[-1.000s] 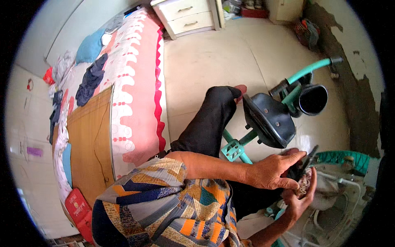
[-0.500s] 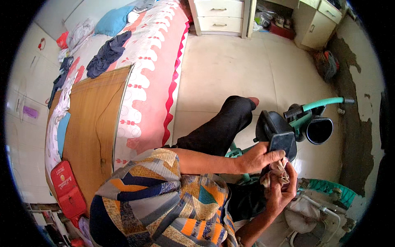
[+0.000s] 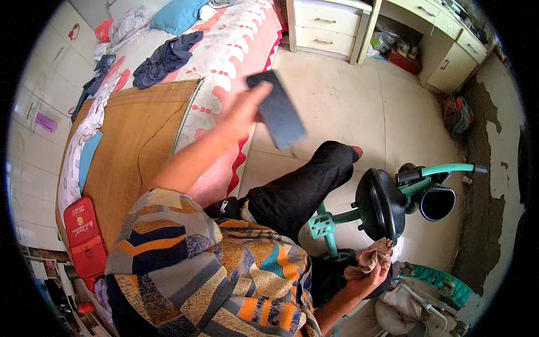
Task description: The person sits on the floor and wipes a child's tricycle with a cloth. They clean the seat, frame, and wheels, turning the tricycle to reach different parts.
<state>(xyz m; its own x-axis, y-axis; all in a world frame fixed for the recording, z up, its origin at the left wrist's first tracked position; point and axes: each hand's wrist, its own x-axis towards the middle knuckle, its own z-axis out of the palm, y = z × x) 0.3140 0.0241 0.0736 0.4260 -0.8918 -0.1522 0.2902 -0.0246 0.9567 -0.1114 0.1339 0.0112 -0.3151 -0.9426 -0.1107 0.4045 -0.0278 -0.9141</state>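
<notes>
My left hand (image 3: 247,109) grips a dark, flat, rectangular phone-like slab (image 3: 285,115), raised over the floor beside the bed; motion blurs both a little. In my right hand (image 3: 375,281) is a crumpled pinkish-brown cloth (image 3: 375,257), bunched between the fingers and held near my right knee. Just beyond the cloth stands a green-framed piece of equipment (image 3: 331,241) with a black rounded part (image 3: 382,205) and a green bar (image 3: 446,168) ending in a dark grip. My legs in black trousers (image 3: 292,194) are beside its frame.
The bed (image 3: 219,106) on the left carries a brown mat (image 3: 135,123), dark clothing (image 3: 165,59), a blue pillow (image 3: 177,17) and a red bag (image 3: 84,236). White drawers (image 3: 325,31) and a desk (image 3: 449,62) stand at the back. A folded green-and-white frame (image 3: 443,281) lies low on the right.
My left hand has swung left and away from the black part, carrying the dark slab with it. My right hand keeps the cloth, slightly lower and further left. The view has shifted somewhat.
</notes>
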